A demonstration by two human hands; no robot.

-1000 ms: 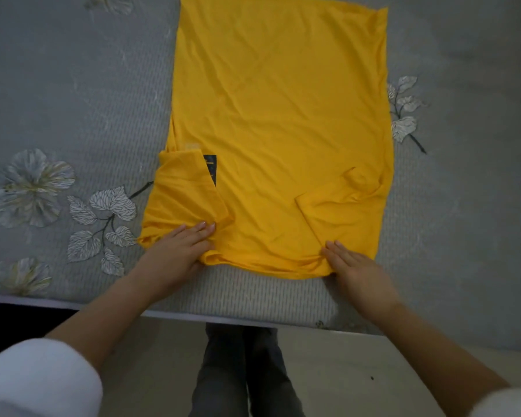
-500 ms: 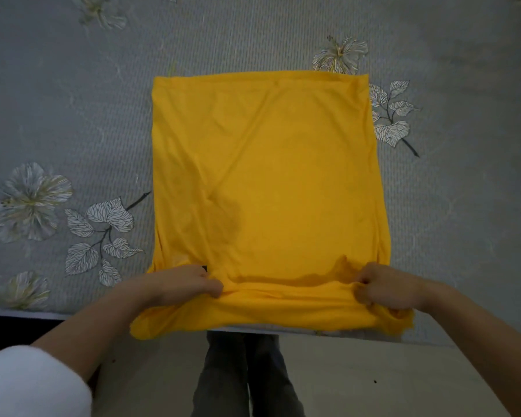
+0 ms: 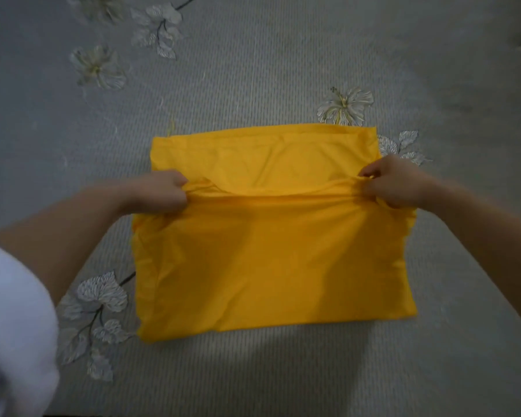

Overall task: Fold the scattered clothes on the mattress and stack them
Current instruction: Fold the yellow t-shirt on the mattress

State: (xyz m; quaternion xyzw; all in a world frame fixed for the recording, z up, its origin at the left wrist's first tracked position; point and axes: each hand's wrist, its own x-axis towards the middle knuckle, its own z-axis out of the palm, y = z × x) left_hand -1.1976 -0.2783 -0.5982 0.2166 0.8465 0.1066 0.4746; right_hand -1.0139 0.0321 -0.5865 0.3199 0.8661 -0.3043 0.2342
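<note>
Yellow shirt (image 3: 271, 254) on mattress (image 3: 253, 70), left hand (image 3: 160, 191), right hand (image 3: 395, 185) gripping its fold

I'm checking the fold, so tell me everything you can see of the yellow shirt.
The yellow shirt is plain, thin, soft-looking fabric, folded into a rough rectangle on the grey flowered mattress. Its near part is doubled over the far part. The carried edge sags between the left hand and the right hand, and each grip bunches one end of it. A flat strip of the lower layer shows beyond, with a hem along its far edge. No sleeves or label show.
</note>
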